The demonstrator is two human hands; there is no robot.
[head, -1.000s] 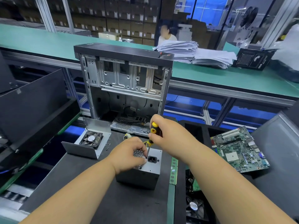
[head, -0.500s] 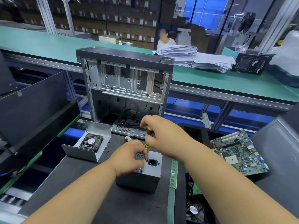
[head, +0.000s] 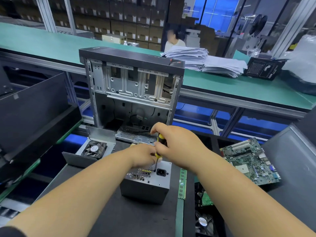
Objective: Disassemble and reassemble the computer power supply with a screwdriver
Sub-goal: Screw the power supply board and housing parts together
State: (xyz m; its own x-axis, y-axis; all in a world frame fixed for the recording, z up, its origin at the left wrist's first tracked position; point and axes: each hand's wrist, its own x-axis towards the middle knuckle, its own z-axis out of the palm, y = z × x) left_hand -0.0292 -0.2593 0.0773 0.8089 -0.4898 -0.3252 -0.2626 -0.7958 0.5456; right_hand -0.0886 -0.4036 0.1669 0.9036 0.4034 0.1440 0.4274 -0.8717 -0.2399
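the power supply [head: 147, 183] stands on end at the lower centre of the frame, on the dark surface [head: 106, 212], with its socket face turned up. your right hand [head: 174, 144] grips the screwdriver [head: 159, 146], fingers wrapped round the yellow and black handle, and the shaft runs down to a point just left of the socket. your left hand [head: 143, 156] rests on the top face beside the shaft; whether it pinches a screw or only steadies the box is hidden.

keep the shaft upright and in line with the screw, press down before you turn, and let the left hand hold the box from twisting, since it is tall on a small base. go slowly so the tip doesn't slip toward the vent holes.

the fan cover [head: 92, 149] lies at centre left, the open case [head: 133, 89] stands behind, and a circuit board [head: 251, 159] sits at right.
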